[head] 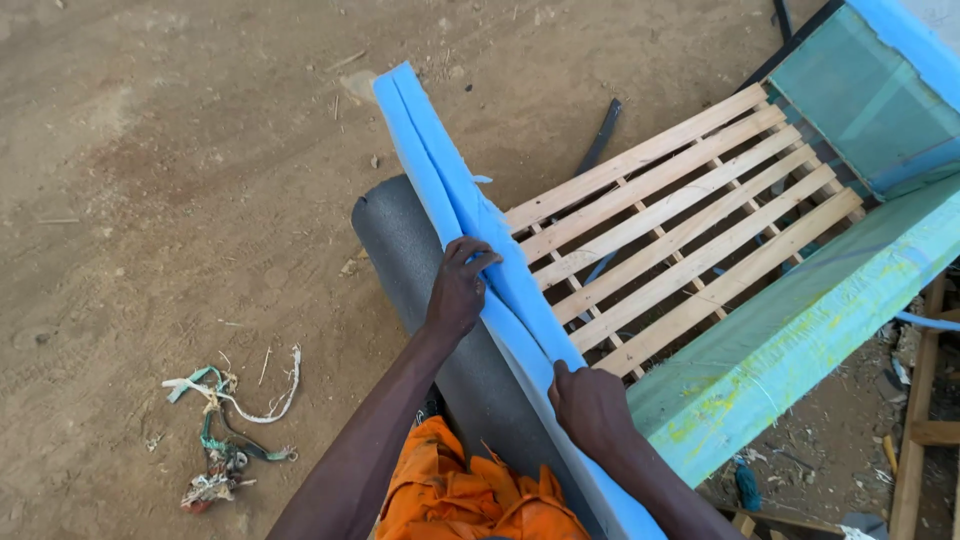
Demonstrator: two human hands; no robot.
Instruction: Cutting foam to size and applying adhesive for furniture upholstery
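A long strip of blue foam is folded over the near arm of a wooden sofa frame, whose bare slats run across the seat. My left hand presses and pinches the foam about halfway along the arm, fingers curled over its fold. Closer to me, my right hand grips the foam's edge. Grey foam padding wraps the outer side of the arm below the blue strip.
Teal-green foam covers the frame's front rail and the far arm. A tangle of rope scraps lies on the dirt ground at left. Timber pieces stand at the right edge. My orange clothing shows below.
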